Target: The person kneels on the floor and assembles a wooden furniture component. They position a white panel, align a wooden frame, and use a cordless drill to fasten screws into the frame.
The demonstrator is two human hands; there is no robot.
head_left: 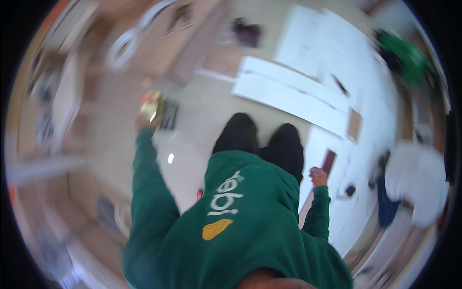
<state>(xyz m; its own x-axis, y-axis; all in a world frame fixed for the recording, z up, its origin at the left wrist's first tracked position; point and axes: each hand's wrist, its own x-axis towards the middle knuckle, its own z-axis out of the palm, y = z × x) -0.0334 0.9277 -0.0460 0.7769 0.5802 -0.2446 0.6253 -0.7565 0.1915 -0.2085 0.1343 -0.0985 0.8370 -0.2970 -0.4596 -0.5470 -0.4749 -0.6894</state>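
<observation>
My left hand [146, 121] is stretched out to the left over the floor. Its fingers are smeared by motion around a shiny yellow and red thing [151, 105], which I cannot name. Right beside that lies or hangs a dark, patterned rectangular thing [168, 115]; whether the hand touches it is unclear. On the other side, my right hand [317, 177] is curled closed above the white boards. A dark red strip [329, 161] shows just beyond it, and I cannot make out whether anything is in the fingers.
Large white boards [288, 95] cover the floor ahead and to the right. A brown wooden cabinet or box [163, 43] stands at the far left. A person in a white top [415, 178] is at the right; green cloth [404, 57] shows farther off. Dark bundled things [246, 32] lie ahead.
</observation>
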